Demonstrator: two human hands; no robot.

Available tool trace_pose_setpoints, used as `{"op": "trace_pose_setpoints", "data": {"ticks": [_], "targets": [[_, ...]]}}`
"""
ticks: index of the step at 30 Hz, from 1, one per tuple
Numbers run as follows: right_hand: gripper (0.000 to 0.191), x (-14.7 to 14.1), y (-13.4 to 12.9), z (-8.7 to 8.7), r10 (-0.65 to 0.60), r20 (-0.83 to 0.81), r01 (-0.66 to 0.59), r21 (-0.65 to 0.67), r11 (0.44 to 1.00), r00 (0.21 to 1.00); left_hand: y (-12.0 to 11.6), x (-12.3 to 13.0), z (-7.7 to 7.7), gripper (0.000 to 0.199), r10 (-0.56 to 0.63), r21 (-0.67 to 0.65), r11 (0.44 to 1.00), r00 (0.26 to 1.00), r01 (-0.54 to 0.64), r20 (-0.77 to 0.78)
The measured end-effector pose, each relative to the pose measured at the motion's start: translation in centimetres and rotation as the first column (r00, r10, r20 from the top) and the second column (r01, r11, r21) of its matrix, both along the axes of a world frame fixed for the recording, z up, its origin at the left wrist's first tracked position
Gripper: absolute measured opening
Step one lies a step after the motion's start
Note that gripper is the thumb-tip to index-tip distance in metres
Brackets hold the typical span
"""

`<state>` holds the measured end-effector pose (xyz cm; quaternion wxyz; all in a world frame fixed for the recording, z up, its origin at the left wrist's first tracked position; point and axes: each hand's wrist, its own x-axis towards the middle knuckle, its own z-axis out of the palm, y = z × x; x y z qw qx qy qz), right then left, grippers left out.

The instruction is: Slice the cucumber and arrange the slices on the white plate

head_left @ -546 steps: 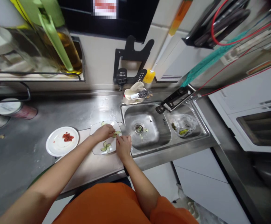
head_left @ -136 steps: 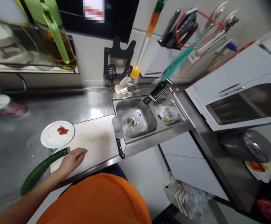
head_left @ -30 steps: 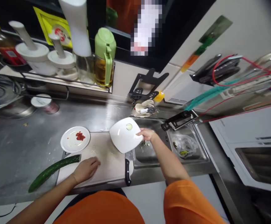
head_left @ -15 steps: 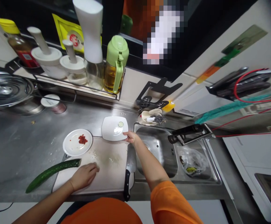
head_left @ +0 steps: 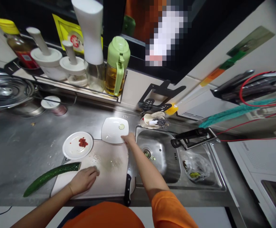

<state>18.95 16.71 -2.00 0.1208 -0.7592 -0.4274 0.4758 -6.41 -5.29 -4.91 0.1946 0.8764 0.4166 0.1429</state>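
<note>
My right hand (head_left: 128, 139) grips the near right corner of a square white plate (head_left: 109, 134), thumb on its rim. One thin pale cucumber slice (head_left: 121, 126) lies on that plate. My left hand (head_left: 85, 180) rests on the white cutting board (head_left: 109, 183), its fingers curled together; whether anything is inside them is hidden. Beside it a long green cucumber (head_left: 50, 177) with a cut end lies partly across the board. A round white plate (head_left: 68, 150) with chopped red bits (head_left: 83, 142) overlaps the board's far left corner. A black-handled knife (head_left: 128, 190) lies at the board's right edge.
To the right is a steel sink (head_left: 163, 158) with several pale slices (head_left: 153, 158) near its drain, and a clear plastic bag (head_left: 197, 166) beyond. A rack behind holds a green-topped oil bottle (head_left: 116, 69) and jars. A lidded pot (head_left: 7, 91) stands at left.
The square plate and my right hand have shifted slightly left. My right forearm has moved left too, and slices by the sink drain now show. My left hand stays on the board.
</note>
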Motion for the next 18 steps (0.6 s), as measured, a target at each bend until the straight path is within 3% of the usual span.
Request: {"op": "trace_pose_setpoints", "data": {"ticks": [7, 14, 18], "targets": [[0.035, 0.8, 1.0, 2.0, 0.111, 0.267, -0.108, -0.027, 0.994, 0.957, 0.0, 0.0, -0.1, 0.023, 0.007, 0.001, 1.0, 1.0, -0.007, 0.017], [0.081, -1.8, 3.1, 1.4, 0.052, 0.418, -0.112, 0.122, 0.986, 0.907, -0.1, 0.0, -0.2, 0.023, 0.018, 0.004, 1.0, 1.0, -0.018, 0.001], [0.053, -2.2, 3.7, 0.7, 0.038, 0.477, -0.124, 0.15, 0.981, 0.878, -0.1, 0.1, 0.1, 0.023, 0.04, -0.018, 0.999, 0.999, -0.04, 0.021]]}}
